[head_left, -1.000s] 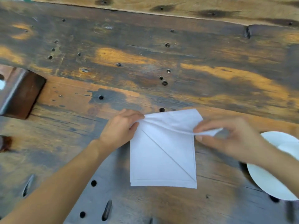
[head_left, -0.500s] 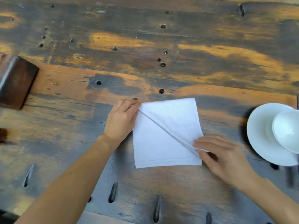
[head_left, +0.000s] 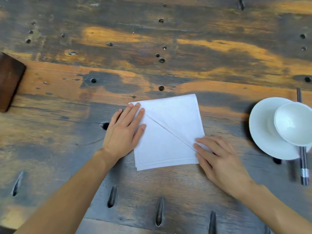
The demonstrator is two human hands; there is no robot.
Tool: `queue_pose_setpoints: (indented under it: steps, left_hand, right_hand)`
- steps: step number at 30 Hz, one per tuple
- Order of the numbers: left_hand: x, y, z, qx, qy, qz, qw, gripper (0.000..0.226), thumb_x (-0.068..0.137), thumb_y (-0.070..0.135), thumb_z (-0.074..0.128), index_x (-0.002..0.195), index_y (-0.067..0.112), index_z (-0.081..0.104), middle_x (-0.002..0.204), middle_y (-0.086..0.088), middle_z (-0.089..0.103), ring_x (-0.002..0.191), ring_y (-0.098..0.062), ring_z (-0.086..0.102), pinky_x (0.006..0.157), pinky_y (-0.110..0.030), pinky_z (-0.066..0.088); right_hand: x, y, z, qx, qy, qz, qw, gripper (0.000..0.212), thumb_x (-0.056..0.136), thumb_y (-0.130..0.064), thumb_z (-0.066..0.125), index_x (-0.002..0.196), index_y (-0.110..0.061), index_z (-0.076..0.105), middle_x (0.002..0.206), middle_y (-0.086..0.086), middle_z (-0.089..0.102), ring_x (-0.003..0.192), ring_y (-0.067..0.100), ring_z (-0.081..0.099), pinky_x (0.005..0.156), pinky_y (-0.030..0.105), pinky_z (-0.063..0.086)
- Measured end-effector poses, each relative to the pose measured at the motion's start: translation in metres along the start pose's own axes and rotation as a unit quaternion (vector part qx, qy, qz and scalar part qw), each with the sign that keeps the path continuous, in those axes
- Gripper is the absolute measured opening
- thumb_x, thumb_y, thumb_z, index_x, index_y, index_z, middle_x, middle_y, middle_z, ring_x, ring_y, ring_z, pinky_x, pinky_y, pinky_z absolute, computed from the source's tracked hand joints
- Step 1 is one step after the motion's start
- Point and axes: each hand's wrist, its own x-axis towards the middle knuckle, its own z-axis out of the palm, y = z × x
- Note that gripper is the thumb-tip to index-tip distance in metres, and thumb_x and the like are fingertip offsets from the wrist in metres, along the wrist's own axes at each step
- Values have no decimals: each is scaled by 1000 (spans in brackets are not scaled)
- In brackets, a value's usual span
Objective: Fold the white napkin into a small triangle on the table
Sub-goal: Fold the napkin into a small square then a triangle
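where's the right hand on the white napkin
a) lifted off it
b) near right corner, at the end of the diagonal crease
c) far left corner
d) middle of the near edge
b: the right hand presses its fingertips on the white folded napkin at its near right corner, where the diagonal crease ends.

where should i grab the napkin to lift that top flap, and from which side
Pinch the napkin at the flap's far right corner, coming from the far right. That corner lies free on the table, away from the diagonal crease, whose ends the left hand and right hand press flat. The loose hemmed edges meet there, so a thumb may slip under.
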Motion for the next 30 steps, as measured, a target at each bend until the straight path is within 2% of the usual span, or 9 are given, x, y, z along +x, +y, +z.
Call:
queue_pose_setpoints:
  steps: [4,8,12,16,18,21,26,28,30]
  left_hand:
    - [-2,7,-5,11,-50,-34,998,56,108,38,31,154,10,44,164,-9,36,154,-28,29,123,-53,27]
    - [-2,11,-8,8,-108,-66,992,59,107,39,18,161,19,30,170,-6,22,158,-26,15,127,-53,15]
    - [1,13,-11,9,-148,-70,986,64,102,38,8,164,24,16,173,-3,6,160,-24,2,128,-51,6]
    - [7,21,-12,-12,-135,-103,985,60,105,37,14,163,22,25,173,-4,7,160,-24,2,127,-51,3]
    - [12,29,-10,-36,-123,-135,982,59,109,45,16,162,21,26,173,-5,4,160,-23,0,127,-49,0]
    - [16,40,-1,-27,-137,-155,978,76,100,61,8,164,21,10,173,-6,-8,159,-22,-10,127,-49,-6]
    - [19,47,11,-6,-122,-182,976,81,101,67,7,164,15,9,173,-5,-8,159,-21,-12,127,-54,-6]
    - [21,47,12,-3,-124,-191,974,85,99,69,4,164,14,4,173,-4,-9,158,-20,-13,127,-55,-6]
    - [24,50,13,7,-128,-195,972,87,98,69,1,164,12,-1,173,-4,-12,158,-20,-14,126,-56,-6]
  right_hand:
    - [-17,-12,3,-57,-55,13,997,48,101,-37,51,132,-3,65,146,10,57,139,33,48,118,60,27]
    - [-39,-24,6,-99,-131,67,984,73,104,-56,30,157,-6,30,166,7,27,155,27,20,123,62,8]
    - [-55,-32,5,-108,-130,90,981,79,101,-60,31,157,-4,29,165,10,28,153,28,24,120,65,16]
    - [-60,-43,4,-102,-105,108,983,78,99,-59,36,152,-2,39,163,12,31,152,30,28,118,70,16]
    - [-56,-48,3,-88,-84,118,986,75,99,-56,38,149,-2,45,164,14,31,152,31,26,119,69,11]
    - [-30,-57,1,-46,-81,125,988,74,102,-55,35,155,-2,35,168,12,19,156,26,13,122,63,6]
    - [12,-72,16,-42,-193,129,972,83,101,-66,11,162,-10,7,169,3,-9,155,16,-15,124,53,-9]
    - [7,-77,22,-55,-206,127,969,84,100,-68,9,161,-10,5,169,2,-9,155,16,-12,124,51,-7]
    - [-6,-80,23,-64,-197,125,970,83,102,-67,14,161,-8,13,170,5,2,157,20,-1,124,52,4]
